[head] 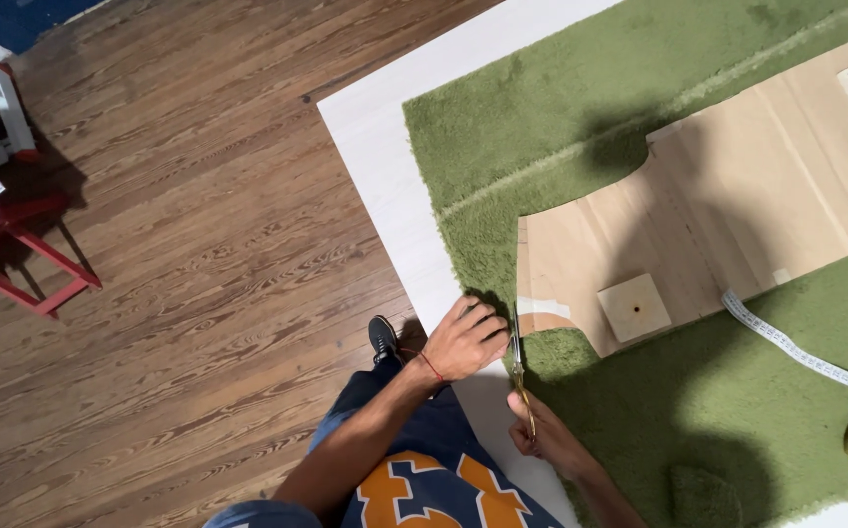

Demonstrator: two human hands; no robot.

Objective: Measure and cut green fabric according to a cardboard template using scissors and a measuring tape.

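**Scissors at the edge of the green pile fabric**

Where the white table (385, 166) meets the wooden plank floor (199, 244), a large sheet of shaggy green fabric (561, 108) lies spread flat, its pile thick and matted, with a faint straight crease running across it. On top of the fabric rests a tan paper pattern (737, 205), smooth and stiff, with straight edges, one curved notch at its upper side and a small white label at its far corner. A small square wooden block (634, 307) with a dot at its centre sits on the pattern near the pattern's lower edge. Beyond the pattern, a white and yellow measuring tape (805, 360) trails in a loose curve over the fabric.

The left hand (468, 340) lies flat and spread on the fabric's cut edge, just beside the pattern's lower left corner, fingers pressing the pile down; a thin red string circles its wrist. The right hand (541, 435) is closed around the handles of a pair of slim gold-coloured scissors (520, 376), whose blades point away from the person along the pattern's left edge, touching the fabric. How far the blades stand apart cannot be told.

Far from the fabric, across the floor, a red-framed stool (23, 254) stands with white cloth piled on it.
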